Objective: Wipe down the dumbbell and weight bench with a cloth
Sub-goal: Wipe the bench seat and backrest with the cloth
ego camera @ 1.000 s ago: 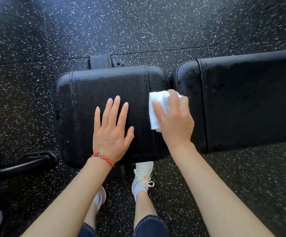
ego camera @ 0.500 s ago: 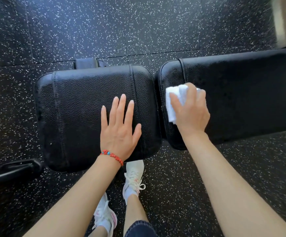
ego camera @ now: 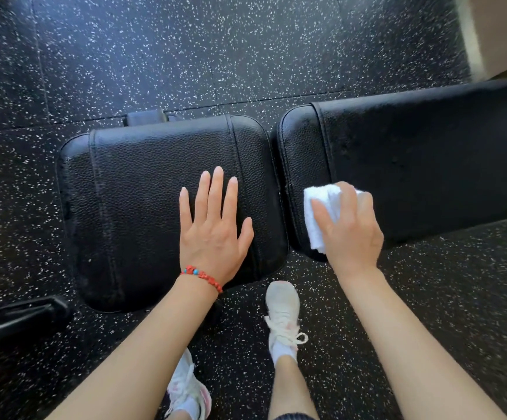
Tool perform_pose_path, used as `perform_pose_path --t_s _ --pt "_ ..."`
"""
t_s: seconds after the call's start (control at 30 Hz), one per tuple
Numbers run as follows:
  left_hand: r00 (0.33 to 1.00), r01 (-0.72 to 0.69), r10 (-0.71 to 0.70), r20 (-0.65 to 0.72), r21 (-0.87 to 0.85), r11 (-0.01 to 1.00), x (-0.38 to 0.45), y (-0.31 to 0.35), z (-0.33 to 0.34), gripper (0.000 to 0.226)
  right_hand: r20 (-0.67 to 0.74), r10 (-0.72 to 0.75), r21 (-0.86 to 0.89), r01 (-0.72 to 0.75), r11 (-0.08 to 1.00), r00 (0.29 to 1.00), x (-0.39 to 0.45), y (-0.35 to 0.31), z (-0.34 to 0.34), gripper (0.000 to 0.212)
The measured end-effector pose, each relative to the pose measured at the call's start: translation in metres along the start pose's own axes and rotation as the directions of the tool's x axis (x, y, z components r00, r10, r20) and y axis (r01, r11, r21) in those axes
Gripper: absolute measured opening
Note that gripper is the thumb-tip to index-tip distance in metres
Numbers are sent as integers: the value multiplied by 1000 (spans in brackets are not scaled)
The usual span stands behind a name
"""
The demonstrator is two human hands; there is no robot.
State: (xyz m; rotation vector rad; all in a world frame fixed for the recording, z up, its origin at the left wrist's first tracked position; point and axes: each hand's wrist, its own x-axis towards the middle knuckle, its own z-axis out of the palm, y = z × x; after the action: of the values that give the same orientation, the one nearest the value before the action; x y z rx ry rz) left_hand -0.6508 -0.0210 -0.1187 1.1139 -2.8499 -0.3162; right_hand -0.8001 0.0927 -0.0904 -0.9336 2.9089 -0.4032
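- Your left hand lies flat, fingers spread, holding nothing, on the black textured leather seat pad.
- Your right hand presses a folded white cloth, partly hidden beneath it, onto the long black back pad, cut off rightward.

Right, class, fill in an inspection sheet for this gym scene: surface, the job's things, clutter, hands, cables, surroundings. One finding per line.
Surface: black speckled rubber floor, seams visible.
Job's things: weight bench in two black pads, seat pad and long back pad, a narrow gap between them; white cloth folded on the back pad's near end. No dumbbell seen.
Clutter: black bar low at the left edge; cannot tell what it is.
Hands: left hand flat and open on the seat pad; right hand pressing the cloth.
Cables: nothing seen.
Surroundings: pale wall strip top right; white sneakers by the bench.
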Motion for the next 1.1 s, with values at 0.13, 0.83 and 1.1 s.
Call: perform_pose_path --t_s 0.13,0.83,1.1 --pt "1000 8 -8 -4 13 1000 -1 1 0 59 3 -35 -5 35 999 999 59 -18 12 50" --pt "999 27 -28 30 6 1000 46 106 19 57 -113 -294 1 296 955 949 60 76 -1 43" --pt "999 34 -34 6 8 999 46 107 20 57 -226 -284 -8 290 957 932 127 45 9 43"
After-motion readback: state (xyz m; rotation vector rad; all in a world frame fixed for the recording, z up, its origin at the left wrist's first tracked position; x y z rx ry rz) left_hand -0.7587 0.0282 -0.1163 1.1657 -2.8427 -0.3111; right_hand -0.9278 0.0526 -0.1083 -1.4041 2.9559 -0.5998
